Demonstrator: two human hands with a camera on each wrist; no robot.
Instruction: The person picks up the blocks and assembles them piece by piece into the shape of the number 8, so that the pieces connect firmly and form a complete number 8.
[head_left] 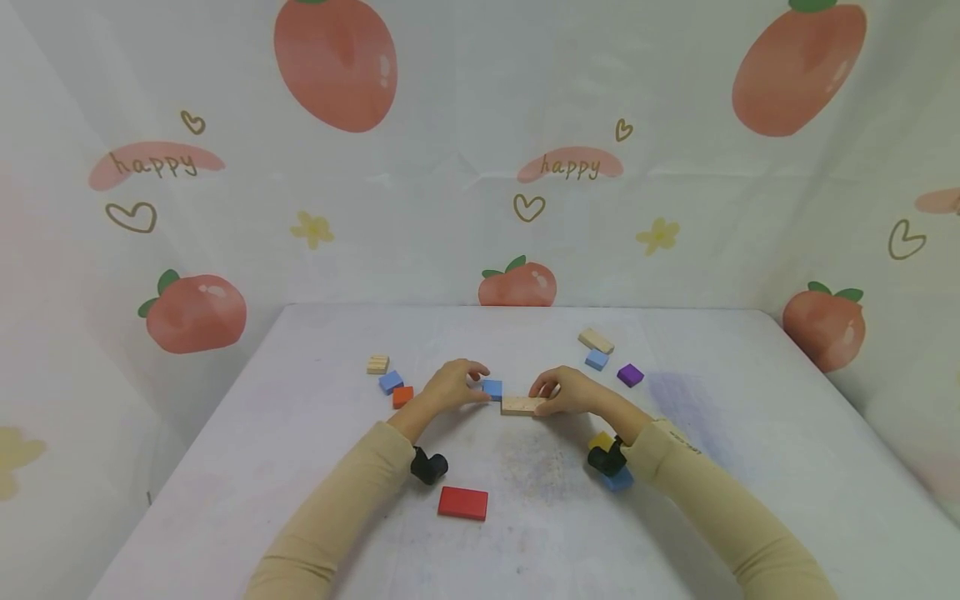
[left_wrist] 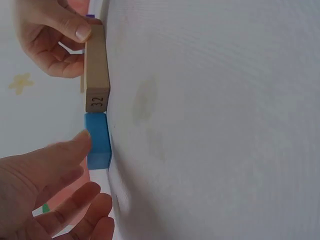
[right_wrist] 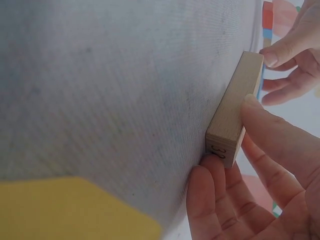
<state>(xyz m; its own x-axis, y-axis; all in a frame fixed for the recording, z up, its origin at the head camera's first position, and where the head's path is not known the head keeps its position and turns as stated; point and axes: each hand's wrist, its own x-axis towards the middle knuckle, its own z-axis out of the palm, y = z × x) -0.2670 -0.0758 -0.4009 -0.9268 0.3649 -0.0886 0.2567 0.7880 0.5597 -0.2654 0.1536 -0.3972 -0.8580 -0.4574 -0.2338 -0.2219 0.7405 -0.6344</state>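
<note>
A long natural-wood block (head_left: 521,406) marked 32 lies on the table, and the right hand (head_left: 570,391) grips its right end. The thumb is on the block's top edge in the right wrist view, with the other fingers at the end and behind. Beside the wood block's left end sits a blue block (left_wrist: 98,141). The left hand (head_left: 453,384) is at that blue block, its thumb tip at the near side. In the left wrist view its other fingers (left_wrist: 82,210) are spread loosely below the blue block, apart from it.
A red flat block (head_left: 462,503) lies in front. At left are a striped wood block (head_left: 378,364), a blue block (head_left: 391,382) and an orange one (head_left: 402,397). Behind right lie wood (head_left: 596,340), blue (head_left: 597,359) and purple (head_left: 631,375) blocks. A yellow block (head_left: 601,442) is under the right wrist.
</note>
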